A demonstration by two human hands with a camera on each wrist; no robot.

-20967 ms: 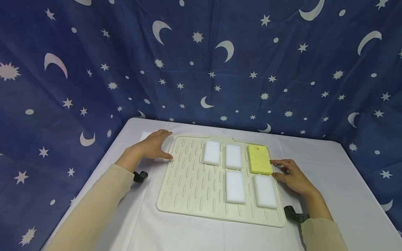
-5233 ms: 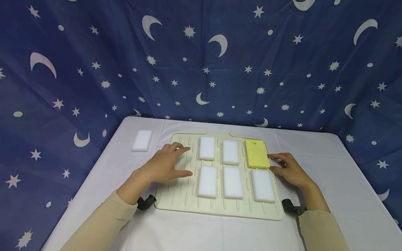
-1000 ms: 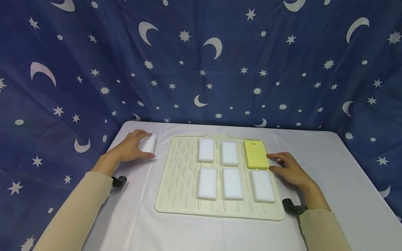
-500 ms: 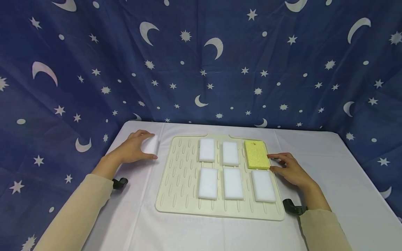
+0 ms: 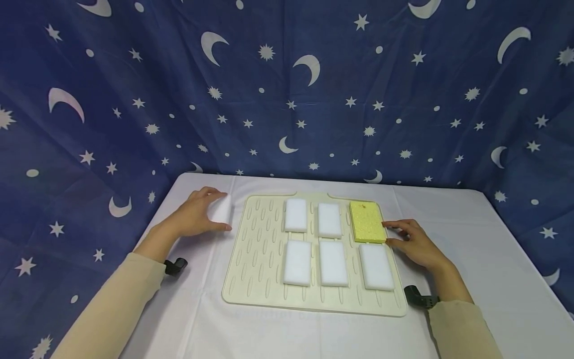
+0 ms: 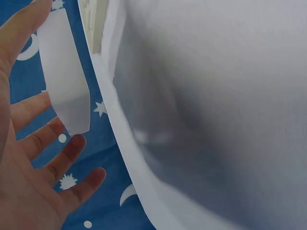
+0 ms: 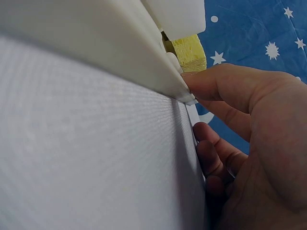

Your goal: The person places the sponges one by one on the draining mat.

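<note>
My left hand pinches a white sponge block between thumb and fingers, left of a cream drying mat with raised oval ridges. In the left wrist view this sponge stands tilted between thumb and fingertips. At the mat's right edge, thumb and index fingertips of my right hand touch the rim beside a yellow sponge; its other fingers curl loosely below. The right wrist view has the thumb against the mat's edge. Several white sponges, including one before the yellow one, lie in two rows.
A white cloth covers the table under the mat. Behind and to the left hangs a dark blue curtain with moons and stars. Each wrist wears a black camera, the left one close above the cloth.
Since 5.2 seconds ago my left hand has gone from the mat to the sponge at far left and gripped it; lately both shift slightly right. The right hand stays put.
</note>
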